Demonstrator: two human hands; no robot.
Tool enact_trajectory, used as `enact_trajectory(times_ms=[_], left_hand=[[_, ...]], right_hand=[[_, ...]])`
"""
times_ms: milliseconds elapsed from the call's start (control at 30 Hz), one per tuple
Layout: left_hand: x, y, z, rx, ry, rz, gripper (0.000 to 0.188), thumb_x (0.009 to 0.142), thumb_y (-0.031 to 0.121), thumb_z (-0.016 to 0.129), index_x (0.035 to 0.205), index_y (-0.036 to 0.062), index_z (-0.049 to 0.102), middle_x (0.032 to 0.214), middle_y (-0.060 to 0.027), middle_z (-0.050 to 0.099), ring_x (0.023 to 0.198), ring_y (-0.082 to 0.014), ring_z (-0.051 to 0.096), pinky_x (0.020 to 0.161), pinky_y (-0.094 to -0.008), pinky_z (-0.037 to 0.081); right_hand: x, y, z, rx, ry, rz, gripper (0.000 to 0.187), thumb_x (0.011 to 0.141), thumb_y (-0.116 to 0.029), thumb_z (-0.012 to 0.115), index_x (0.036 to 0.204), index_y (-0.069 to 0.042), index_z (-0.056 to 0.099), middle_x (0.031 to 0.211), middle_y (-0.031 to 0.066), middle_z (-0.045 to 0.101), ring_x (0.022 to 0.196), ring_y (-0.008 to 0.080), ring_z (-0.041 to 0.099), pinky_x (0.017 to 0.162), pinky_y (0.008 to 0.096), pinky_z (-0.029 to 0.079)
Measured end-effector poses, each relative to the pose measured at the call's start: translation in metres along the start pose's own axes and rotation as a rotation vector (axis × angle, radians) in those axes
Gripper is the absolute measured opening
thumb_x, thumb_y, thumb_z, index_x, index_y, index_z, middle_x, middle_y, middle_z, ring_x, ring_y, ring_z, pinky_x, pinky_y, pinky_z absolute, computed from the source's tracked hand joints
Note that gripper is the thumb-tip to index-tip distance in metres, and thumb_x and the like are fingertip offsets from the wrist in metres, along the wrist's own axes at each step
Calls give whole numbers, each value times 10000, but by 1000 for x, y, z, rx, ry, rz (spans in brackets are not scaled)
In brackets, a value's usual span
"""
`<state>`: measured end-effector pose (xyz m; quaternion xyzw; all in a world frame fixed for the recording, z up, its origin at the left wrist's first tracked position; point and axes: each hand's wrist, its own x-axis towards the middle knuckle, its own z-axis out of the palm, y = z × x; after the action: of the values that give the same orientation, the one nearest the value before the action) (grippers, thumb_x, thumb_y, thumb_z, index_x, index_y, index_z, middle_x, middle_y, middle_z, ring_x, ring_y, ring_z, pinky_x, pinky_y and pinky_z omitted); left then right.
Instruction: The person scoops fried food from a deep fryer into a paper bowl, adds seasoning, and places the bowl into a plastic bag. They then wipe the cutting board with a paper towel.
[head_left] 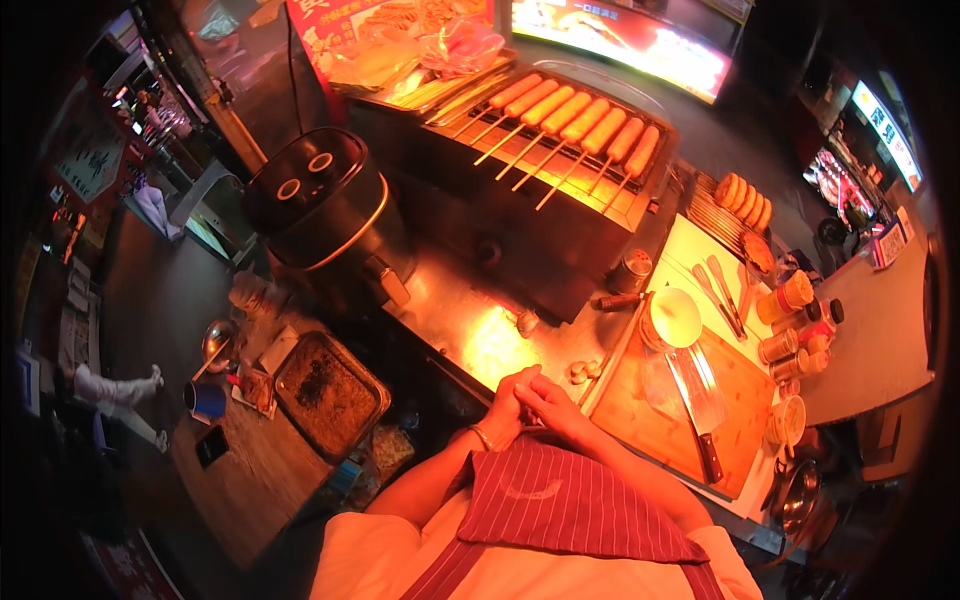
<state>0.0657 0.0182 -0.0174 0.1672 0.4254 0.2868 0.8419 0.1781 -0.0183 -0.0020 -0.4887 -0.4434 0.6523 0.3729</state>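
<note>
My left hand point(505, 412) and my right hand point(549, 399) are clasped together in front of my striped red apron point(560, 500). Their fingers are closed around each other, and no object shows between them. Just ahead of them is a brightly lit metal counter point(455, 305), with a few small round pieces point(583, 372) to the right. Farther off, several skewered sausages point(559, 108) lie in a row on a grill point(625, 207), their sticks pointing toward me. On the right, a knife point(709, 458) rests on a wooden cutting board point(740, 420), apart from my hands.
A black air fryer point(330, 215) stands left of the grill. A white tub point(672, 318), metal utensils point(718, 295) and several seasoning jars point(778, 347) are on the right. At lower left, a wooden table point(245, 480) bears a rectangular tray point(372, 420). Packaged food point(455, 50) lies behind the grill.
</note>
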Motion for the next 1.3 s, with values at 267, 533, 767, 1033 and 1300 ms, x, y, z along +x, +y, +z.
enact_trajectory(times_ms=[267,533,767,1033,1300], left_hand=[[-8,2,-8,-12,21,55,287,881,346,583,731,101,588,592,-23,553,426,-132,458,388,-256,342],[-24,-5,-32,-90,165,175,297,880,376,589,718,127,592,543,11,517,377,-108,421,341,-249,300],[-49,2,-41,-78,214,259,282,899,371,565,747,134,571,601,31,506,456,-83,421,393,-231,288],[-53,12,-41,-216,347,418,202,894,211,580,727,100,557,663,10,528,547,-89,482,445,-232,359],[-3,0,-45,38,41,250,231,899,262,557,748,87,551,642,-45,550,524,-180,523,436,-299,405]], right_hand=[[4,-8,7,36,-57,45,308,960,-392,518,934,-88,561,720,-38,500,626,56,463,549,205,376],[15,-4,29,-2,-183,92,267,960,-346,534,909,-86,561,669,-18,509,579,75,476,523,213,380],[19,-14,50,42,-240,187,250,958,-321,543,1003,-77,575,712,-5,553,578,85,506,515,206,393],[32,-14,63,-98,-352,-196,341,950,-427,518,952,-90,573,720,-22,486,661,81,452,590,234,400],[15,-9,24,-72,-198,-8,422,951,-458,485,987,-54,604,838,39,557,781,115,513,681,270,451]])
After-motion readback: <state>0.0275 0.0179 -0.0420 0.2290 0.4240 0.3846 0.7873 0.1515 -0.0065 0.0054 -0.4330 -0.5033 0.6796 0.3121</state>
